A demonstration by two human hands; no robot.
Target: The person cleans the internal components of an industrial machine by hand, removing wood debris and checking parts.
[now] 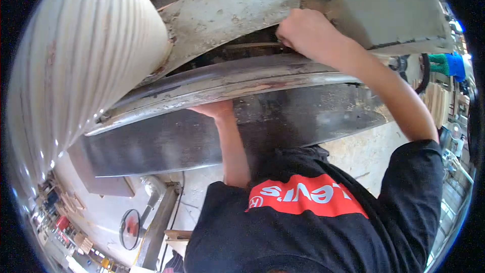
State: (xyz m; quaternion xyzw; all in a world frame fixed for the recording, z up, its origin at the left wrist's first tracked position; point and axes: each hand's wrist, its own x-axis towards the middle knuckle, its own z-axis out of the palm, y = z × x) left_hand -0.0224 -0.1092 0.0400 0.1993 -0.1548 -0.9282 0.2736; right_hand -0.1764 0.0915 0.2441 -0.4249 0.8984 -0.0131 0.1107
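My right hand (305, 30) is curled closed at the right end of a dark slot in a large grey machine (227, 10). Whatever its fingers hold, if anything, is hidden from me. Inside the slot lies a thin light strip (257, 45), just left of that hand. Lower down, my left hand (214, 107) reaches under the worn metal rail (217, 91) at the slot's front. Its fingers disappear behind the rail, so their pose cannot be made out. Below the rail spreads a dark, smooth metal table (172, 139), with my left forearm above it.
A wide ribbed white hose (86, 55) fills the left side beside the machine. A grey box-shaped housing (391, 12) stands right of my right hand. Pale chips lie on the table's right end. Beyond are a fan (130, 229), stacked wood (435, 102) and a person in blue (456, 66).
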